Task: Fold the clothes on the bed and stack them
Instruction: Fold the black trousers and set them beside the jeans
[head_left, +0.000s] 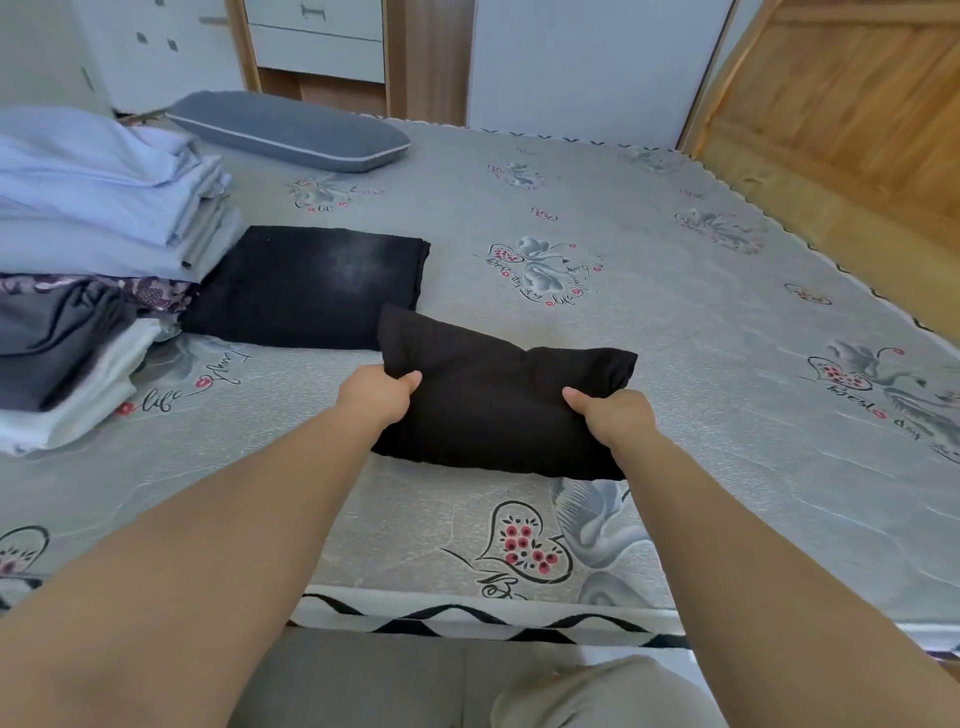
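Between left hand (375, 396) and right hand (614, 415): folded black garment (498, 410), gripped.

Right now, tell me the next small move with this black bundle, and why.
Probably carry the folded black garment left and set it on the flat black piece. Both hands, left hand and right hand, grip its near edge, and it looks fully folded.

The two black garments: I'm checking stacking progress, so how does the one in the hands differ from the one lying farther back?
The held black garment is gripped by the left hand and right hand; the far black garment lies untouched. The held one looks bunched and puffy; the far one lies flat. The far one touches the clothes stack; the held one sits apart. Both are black, folded and on the bed.
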